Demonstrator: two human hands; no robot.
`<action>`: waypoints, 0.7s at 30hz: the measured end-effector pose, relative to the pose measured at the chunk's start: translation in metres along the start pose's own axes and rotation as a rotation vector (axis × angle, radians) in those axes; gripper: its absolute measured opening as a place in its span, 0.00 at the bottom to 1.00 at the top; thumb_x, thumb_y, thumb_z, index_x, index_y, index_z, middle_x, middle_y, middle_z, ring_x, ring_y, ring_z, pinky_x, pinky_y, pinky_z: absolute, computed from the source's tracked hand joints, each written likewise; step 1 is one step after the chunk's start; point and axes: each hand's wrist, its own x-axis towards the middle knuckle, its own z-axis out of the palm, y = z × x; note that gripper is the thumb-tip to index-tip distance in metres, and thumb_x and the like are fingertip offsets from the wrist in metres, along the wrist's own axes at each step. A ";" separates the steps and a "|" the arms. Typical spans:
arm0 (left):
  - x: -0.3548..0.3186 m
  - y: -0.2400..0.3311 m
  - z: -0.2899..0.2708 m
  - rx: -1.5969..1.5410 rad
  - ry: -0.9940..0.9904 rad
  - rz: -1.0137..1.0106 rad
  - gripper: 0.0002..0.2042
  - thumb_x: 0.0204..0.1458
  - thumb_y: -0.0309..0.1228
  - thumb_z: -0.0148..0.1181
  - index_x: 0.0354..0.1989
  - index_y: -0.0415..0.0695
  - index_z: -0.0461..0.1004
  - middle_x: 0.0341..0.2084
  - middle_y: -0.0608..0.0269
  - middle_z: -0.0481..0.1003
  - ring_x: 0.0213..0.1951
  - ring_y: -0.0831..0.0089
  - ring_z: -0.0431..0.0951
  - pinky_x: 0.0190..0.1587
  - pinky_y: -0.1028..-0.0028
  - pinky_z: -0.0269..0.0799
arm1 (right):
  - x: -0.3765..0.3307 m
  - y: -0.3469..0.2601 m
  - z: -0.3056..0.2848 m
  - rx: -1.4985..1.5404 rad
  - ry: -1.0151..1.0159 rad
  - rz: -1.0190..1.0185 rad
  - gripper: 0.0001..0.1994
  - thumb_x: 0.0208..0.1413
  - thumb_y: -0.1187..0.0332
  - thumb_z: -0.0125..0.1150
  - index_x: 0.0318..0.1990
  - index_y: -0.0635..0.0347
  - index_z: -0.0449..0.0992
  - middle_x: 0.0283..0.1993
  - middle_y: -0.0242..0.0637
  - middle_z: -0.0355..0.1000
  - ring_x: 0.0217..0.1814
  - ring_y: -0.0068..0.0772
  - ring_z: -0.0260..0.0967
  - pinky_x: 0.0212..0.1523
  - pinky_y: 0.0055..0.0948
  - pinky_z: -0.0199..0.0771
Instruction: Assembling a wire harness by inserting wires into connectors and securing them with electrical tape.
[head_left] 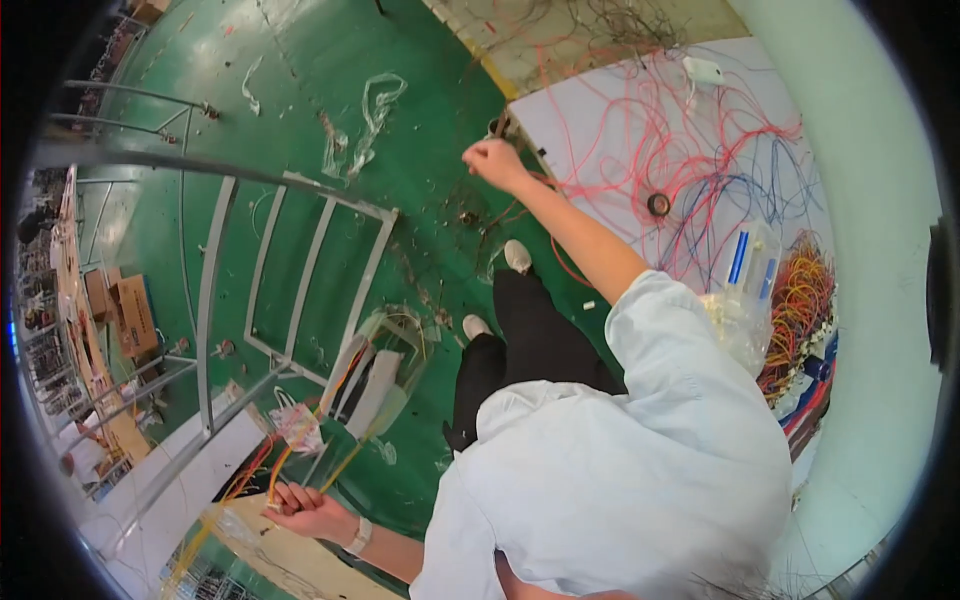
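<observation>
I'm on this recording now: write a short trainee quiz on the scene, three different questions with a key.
1. Which hand holds an orange wire?
2. True or false: a black ring-shaped roll lies on the white tabletop.
3. The floor is mainly: A) grey, B) green, C) brown.

Key: 1. The left hand. 2. True. 3. B.

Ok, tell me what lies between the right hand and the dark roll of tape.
Loose red wires over white tabletop lie between the right hand and the dark roll of tape, in the head view.
</observation>
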 end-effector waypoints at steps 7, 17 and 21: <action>-0.052 -0.031 0.078 0.122 0.036 -0.002 0.20 0.63 0.46 0.42 0.21 0.51 0.48 0.15 0.74 0.47 0.12 0.87 0.41 0.12 0.81 0.32 | 0.212 0.053 -0.062 0.833 0.352 0.463 0.16 0.61 0.62 0.50 0.41 0.70 0.72 0.33 0.45 0.74 0.34 0.38 0.76 0.34 0.36 0.78; -0.100 -0.063 0.180 0.310 0.033 -0.084 0.20 0.63 0.48 0.40 0.21 0.50 0.55 0.14 0.76 0.49 0.12 0.88 0.41 0.12 0.82 0.32 | 0.285 0.059 -0.103 0.959 0.522 0.530 0.11 0.52 0.69 0.50 0.23 0.68 0.71 0.21 0.48 0.73 0.18 0.37 0.72 0.19 0.32 0.74; -0.095 -0.083 0.198 0.414 -0.154 -0.026 0.18 0.63 0.43 0.42 0.22 0.49 0.56 0.15 0.75 0.51 0.13 0.87 0.44 0.13 0.82 0.35 | 0.236 0.025 -0.115 0.839 0.448 0.204 0.15 0.56 0.63 0.47 0.23 0.66 0.69 0.19 0.43 0.71 0.17 0.36 0.70 0.22 0.32 0.74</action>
